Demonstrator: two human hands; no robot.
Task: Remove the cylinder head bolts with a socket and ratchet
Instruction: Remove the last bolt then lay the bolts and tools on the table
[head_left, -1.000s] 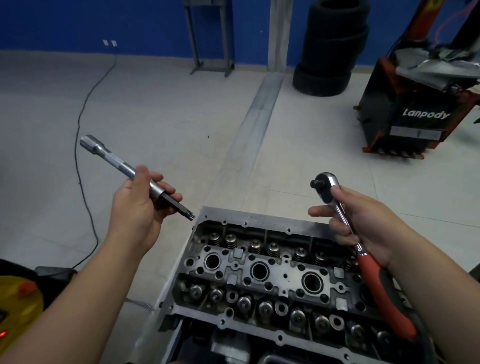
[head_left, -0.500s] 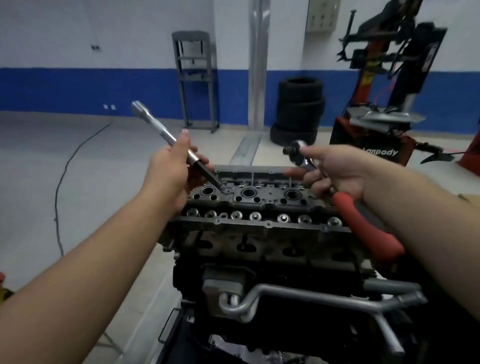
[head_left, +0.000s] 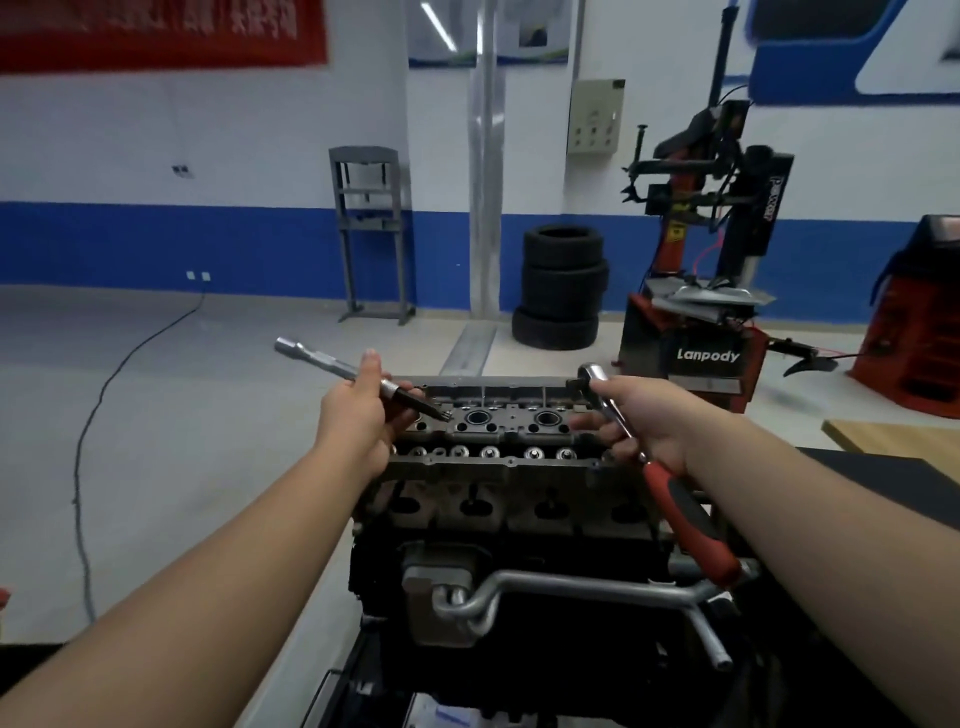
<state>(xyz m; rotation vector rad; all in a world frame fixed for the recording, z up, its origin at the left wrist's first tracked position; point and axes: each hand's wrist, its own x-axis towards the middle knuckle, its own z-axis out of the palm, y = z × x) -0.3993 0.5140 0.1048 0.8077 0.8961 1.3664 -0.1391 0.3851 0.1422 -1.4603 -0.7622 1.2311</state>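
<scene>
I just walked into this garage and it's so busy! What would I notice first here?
Right in the middle sits a big grey metal engine cylinder head full of round holes. The left hand holds a long silver extension bar over it, and the right hand grips a red-handled ratchet. Behind stand stacked black tyres.

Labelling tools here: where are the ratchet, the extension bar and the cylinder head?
ratchet (head_left: 691, 530): head view, red handle.
extension bar (head_left: 317, 360): head view, bare shaft.
cylinder head (head_left: 511, 418): head view, top face.
</scene>
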